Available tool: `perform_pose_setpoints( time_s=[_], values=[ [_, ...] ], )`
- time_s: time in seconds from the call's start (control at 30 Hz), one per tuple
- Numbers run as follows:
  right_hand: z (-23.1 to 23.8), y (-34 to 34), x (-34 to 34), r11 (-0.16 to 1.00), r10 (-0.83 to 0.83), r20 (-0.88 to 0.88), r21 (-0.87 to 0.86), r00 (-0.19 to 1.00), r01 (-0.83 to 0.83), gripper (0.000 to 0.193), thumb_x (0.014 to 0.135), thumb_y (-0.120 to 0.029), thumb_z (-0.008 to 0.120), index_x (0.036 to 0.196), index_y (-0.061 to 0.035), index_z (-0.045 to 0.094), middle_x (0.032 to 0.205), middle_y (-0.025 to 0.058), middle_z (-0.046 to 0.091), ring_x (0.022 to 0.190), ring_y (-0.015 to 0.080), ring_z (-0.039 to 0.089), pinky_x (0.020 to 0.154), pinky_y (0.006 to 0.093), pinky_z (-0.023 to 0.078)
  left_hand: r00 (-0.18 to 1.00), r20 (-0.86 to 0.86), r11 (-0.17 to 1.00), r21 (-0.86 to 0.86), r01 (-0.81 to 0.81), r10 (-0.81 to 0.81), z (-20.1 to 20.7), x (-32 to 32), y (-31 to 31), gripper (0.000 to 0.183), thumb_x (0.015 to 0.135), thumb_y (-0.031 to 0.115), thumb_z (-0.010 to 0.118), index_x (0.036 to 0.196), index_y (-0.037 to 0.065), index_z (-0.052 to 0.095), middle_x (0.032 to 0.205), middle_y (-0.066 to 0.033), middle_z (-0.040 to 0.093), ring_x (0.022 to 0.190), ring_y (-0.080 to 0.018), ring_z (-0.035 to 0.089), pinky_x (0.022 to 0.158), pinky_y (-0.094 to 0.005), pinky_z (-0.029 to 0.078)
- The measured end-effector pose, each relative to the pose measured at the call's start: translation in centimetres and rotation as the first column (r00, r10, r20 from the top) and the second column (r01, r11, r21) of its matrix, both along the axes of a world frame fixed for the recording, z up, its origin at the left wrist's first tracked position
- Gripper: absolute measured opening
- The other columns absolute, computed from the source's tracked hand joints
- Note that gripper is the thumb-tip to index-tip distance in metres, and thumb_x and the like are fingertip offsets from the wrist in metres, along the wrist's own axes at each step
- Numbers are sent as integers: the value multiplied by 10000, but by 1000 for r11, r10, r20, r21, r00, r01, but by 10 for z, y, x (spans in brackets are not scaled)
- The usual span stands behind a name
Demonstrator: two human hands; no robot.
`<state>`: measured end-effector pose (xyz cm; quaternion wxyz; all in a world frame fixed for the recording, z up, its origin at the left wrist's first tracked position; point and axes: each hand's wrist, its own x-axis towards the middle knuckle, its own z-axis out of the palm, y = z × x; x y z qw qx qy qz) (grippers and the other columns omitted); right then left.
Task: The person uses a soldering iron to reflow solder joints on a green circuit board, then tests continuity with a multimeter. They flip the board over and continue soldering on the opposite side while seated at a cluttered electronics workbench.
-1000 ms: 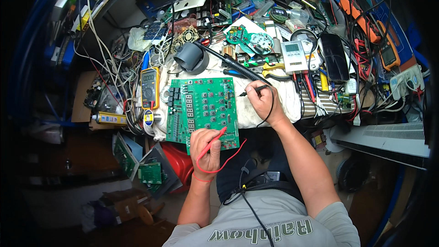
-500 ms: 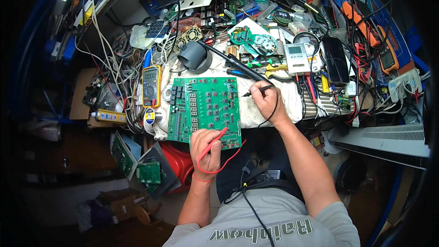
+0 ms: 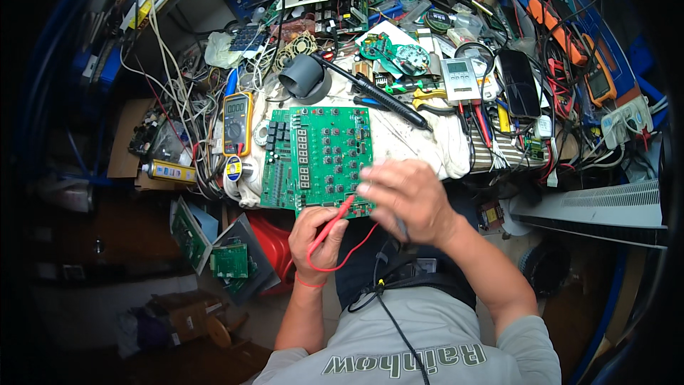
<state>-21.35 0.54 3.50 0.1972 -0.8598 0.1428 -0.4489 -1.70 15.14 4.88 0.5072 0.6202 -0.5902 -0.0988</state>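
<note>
My left hand [image 3: 313,239] is closed around a red test probe [image 3: 333,229] at the lower edge of a green circuit board [image 3: 335,153]. The probe slants up, its tip end over the board's lower part, and its red lead loops below. The board carries rows of push buttons and a column of digit displays; a second green board [image 3: 276,171] shows along its left side. Over the board's lower right corner is my right hand [image 3: 410,203], blurred by motion. A dark piece shows below its palm, too smeared to identify, and whether the fingers grip it is unclear.
A yellow multimeter [image 3: 236,125] lies left of the boards. Behind them are a grey cylindrical holder [image 3: 302,77], a long black-handled tool [image 3: 388,102] and yellow-handled pliers [image 3: 429,94]. A phone [image 3: 519,84] and an orange multimeter [image 3: 600,80] lie to the right among tangled cables.
My right hand has moved left and toward me, from beside the board to its lower right corner. The black probe it held has left its earlier place. My left hand keeps the red probe.
</note>
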Motion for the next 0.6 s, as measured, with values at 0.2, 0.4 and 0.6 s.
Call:
perform_pose_setpoints(
  time_s=[0.2,0.4,0.6],
  values=[
    [10,35,-12,992,117,-100,-33,988,-121,484,951,-223,754,1398,-52,681,1219,95,705,1179,287,678,1050,464,519,852,-493,968,73,239,-173,-19,-31,8,290,952,1,833,1078,16,573,996,-128,751,872,-121,746,724,-255,603],
    [6,39,-37,989,135,-185,-27,973,-143,470,918,-230,762,1348,-51,693,995,61,660,929,263,647,880,423,528,734,-658,889,223,400,-166,-21,-40,7,300,928,-27,833,1067,20,571,957,-50,700,861,-89,711,744,-249,593],
    [9,45,-39,971,240,-124,50,963,-236,494,858,-272,827,1286,-57,707,923,49,634,808,241,623,734,396,498,481,-851,653,245,717,-210,-17,-28,3,190,1000,98,776,1128,23,655,1007,-6,680,883,-69,620,798,-258,521]
  ],
)
